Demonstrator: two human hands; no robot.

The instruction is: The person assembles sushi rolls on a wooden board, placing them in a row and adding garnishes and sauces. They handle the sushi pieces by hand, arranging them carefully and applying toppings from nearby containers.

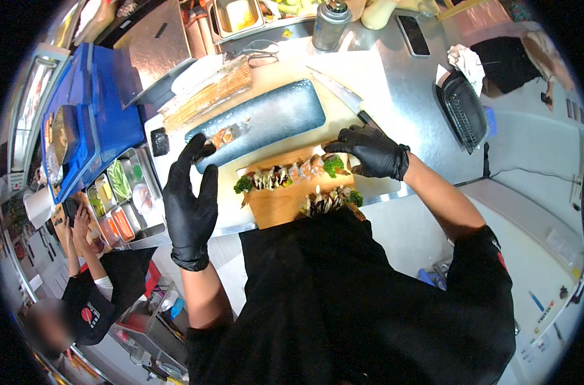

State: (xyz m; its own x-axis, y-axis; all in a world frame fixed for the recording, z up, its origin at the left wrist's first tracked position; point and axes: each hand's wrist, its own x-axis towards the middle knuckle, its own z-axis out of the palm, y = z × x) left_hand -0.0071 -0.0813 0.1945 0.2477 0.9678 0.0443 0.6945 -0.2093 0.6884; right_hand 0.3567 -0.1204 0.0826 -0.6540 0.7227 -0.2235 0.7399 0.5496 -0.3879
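My left hand (192,205), in a black glove, is at the left end of a long blue plate (288,112). Its thumb and forefinger are apart, with the fingertips beside a small sushi piece (222,137) on the plate. Curled at the far right corner of a wooden board (266,208) is my right hand (374,153), also gloved in black; its fingers grip the board's edge. A row of sauced sushi roll (292,173) lies across the board, with green garnish (333,167) at each end. Nearer me sits a second sauced roll (324,202), partly hidden by my shirt.
A knife (340,90) lies on the white cutting board (369,70), right of the plate. Beyond the plate is a bamboo mat (208,90). A grey bottle (331,27), phone (414,35) and black tray (463,112) stand around. At left, another person's hands (78,221) work beside ingredient pans (138,221).
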